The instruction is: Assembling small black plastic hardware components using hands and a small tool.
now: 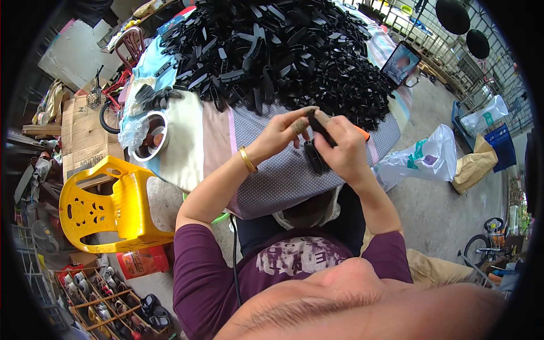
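Above the near edge of the cloth-covered table (272,195), both hands meet on a dark elongated plastic part (321,129). My left hand (286,131) pinches its upper end; a tan wrap covers one finger. My right hand (344,146) grips the same part from the right, its fingers hiding much of it. Just below them, a black oblong piece (315,158) lies on the dotted cloth. An orange-tipped object (361,134) shows behind my right hand, mostly hidden. Beyond rises a large heap of long black plastic parts (249,54), with smaller black pieces (360,85) on its right.
A white bowl (164,144) and dark gloves (156,99) sit on the table's left. A phone (401,62) stands at its right edge. Nearby are a yellow plastic chair (127,201), a white plastic bag (425,158) and a paper bag (475,164).
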Motion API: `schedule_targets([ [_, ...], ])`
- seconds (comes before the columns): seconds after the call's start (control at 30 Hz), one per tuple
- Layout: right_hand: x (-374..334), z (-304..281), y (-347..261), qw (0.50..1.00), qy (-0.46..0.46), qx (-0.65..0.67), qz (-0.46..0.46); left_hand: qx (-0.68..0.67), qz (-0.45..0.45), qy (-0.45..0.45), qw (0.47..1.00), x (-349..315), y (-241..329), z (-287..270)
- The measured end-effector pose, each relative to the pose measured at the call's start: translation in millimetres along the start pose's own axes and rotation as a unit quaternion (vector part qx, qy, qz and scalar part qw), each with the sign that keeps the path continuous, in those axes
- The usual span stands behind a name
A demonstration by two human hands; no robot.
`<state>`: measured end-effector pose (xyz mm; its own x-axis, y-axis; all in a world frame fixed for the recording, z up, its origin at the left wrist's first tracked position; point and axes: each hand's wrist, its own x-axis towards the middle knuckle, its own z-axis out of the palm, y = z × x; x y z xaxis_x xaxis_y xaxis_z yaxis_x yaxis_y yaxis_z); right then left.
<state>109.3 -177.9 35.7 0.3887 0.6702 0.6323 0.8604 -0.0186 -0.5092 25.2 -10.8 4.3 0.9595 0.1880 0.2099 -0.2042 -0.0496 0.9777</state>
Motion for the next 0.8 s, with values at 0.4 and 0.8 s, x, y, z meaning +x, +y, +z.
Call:
schedule_targets([
  [0.4,-56,-45,51,0.982,-0.034,-0.105,0.15,0.588,-0.088,0.32,0.738,18,-6,-67],
  [0.8,-49,-43,62,0.988,-0.04,-0.047,0.138,0.488,-0.105,0.366,0.785,8,-1,-75],
])
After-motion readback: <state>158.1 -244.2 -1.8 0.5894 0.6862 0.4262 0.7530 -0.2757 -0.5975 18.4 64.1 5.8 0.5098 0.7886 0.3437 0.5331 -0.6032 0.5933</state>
